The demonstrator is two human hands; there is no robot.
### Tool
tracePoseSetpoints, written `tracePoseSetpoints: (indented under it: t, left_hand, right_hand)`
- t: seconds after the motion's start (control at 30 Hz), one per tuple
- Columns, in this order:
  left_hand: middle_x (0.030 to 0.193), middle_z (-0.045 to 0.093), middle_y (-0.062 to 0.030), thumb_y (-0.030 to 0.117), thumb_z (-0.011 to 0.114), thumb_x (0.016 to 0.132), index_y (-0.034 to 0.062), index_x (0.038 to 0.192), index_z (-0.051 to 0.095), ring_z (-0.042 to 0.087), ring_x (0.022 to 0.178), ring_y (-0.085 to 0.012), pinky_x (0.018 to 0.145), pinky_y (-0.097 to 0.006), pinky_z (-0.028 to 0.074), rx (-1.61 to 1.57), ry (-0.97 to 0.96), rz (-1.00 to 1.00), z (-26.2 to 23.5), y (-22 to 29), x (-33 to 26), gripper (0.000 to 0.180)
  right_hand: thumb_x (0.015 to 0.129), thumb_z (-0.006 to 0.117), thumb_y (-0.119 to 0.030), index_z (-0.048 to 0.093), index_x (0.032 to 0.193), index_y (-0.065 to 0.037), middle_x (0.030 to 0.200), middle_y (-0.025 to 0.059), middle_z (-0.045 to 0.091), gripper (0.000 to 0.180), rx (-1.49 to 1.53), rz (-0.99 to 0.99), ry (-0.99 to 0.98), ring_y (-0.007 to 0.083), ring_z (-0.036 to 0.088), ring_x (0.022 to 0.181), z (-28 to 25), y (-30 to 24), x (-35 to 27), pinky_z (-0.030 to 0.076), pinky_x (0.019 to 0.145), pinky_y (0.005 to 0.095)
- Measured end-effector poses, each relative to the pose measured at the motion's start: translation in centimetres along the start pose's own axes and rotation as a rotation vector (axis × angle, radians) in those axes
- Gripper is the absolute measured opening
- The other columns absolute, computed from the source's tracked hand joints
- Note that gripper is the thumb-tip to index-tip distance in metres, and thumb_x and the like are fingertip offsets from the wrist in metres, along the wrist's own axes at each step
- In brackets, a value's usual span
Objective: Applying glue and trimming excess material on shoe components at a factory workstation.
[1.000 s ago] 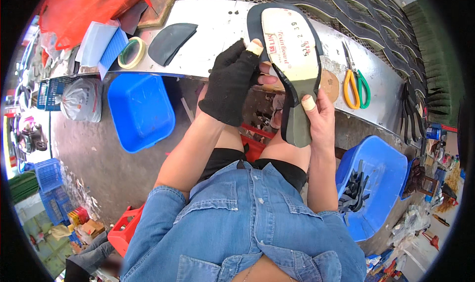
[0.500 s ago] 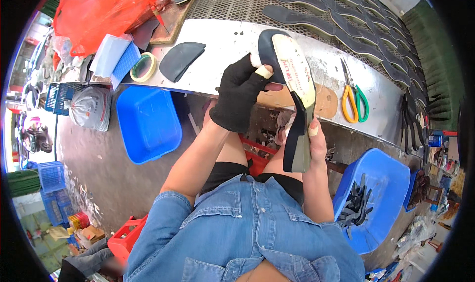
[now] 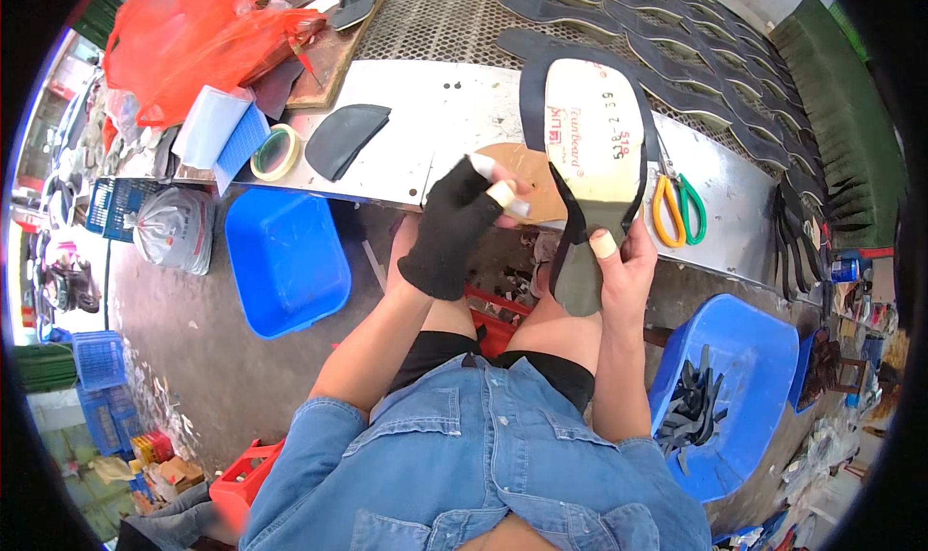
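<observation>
A shoe insole (image 3: 590, 116) with a cream board centre, printed marks and a grey-green heel is held up above the bench edge. Black sheet material (image 3: 532, 97) sticks out around its rim. My right hand (image 3: 623, 266), bare with a taped thumb, grips the insole at its heel end. Just left of the insole and apart from it is my left hand (image 3: 459, 227), in a black fingerless glove with taped fingertips. Its fingers are loosely bent and spread, with nothing visible in them. Scissors (image 3: 680, 208) with yellow and green handles lie right of the insole.
On the metal bench (image 3: 435, 116) lie a dark curved stack of pieces (image 3: 348, 142), a tape roll (image 3: 275, 153) and a brown board (image 3: 532, 179). Rows of black insoles (image 3: 677, 48) cover the mesh. Blue bins (image 3: 288, 261) flank my legs; the right bin (image 3: 764, 358) holds black scraps.
The insole has turned from edge-on to show its printed face and sits slightly farther right. My left hand has come off it and moved left and down.
</observation>
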State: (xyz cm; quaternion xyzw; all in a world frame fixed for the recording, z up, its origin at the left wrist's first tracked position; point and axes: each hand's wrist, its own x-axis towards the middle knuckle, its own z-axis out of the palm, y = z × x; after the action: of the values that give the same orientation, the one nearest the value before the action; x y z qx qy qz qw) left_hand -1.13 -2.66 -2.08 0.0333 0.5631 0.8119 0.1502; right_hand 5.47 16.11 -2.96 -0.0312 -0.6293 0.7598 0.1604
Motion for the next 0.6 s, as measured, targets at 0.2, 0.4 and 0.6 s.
tracePoseSetpoints:
  t: [0.2, 0.4, 0.6]
  left_hand:
    - [0.104, 0.061, -0.0069, 0.006, 0.064, 0.084, 0.0015, 0.105, 0.057, 0.059, 0.095, -0.0148, 0.083, -0.028, 0.048, 0.115, -0.219, 0.175, 2.3, 1.1, -0.5, 0.023]
    - [0.122, 0.052, -0.0131, 0.012, 0.064, 0.082, 0.0028, 0.134, 0.035, 0.056, 0.106, -0.0196, 0.090, -0.032, 0.046, -0.046, -0.328, -0.023, 2.7, -0.7, 1.7, 0.060]
    - [0.100, 0.060, -0.0122, 0.013, 0.076, 0.070, -0.0026, 0.123, 0.039, 0.059, 0.088, -0.0191, 0.075, -0.029, 0.051, -0.001, -0.145, 0.025, 4.6, -0.1, 0.7, 0.067]
  right_hand:
    - [0.091, 0.055, -0.032, 0.053, 0.113, 0.002, 0.092, 0.0104, 0.064, 0.040, 0.254, 0.228, -0.145, 0.0154, 0.063, 0.075, -0.3, 0.3, -0.1, 0.052, 0.064, 0.0267]
    - [0.096, 0.033, -0.047, 0.051, 0.110, 0.003, 0.076, 0.0115, 0.055, 0.055, 1.088, 0.651, -0.303, 0.0198, 0.053, 0.059, 2.0, 0.7, -1.3, 0.040, 0.049, 0.0288]
    - [0.092, 0.050, -0.034, 0.053, 0.115, -0.002, 0.084, 0.0080, 0.058, 0.039, 1.087, 0.686, -0.502, 0.0131, 0.050, 0.060, 1.7, 1.8, -2.0, 0.039, 0.051, 0.0264]
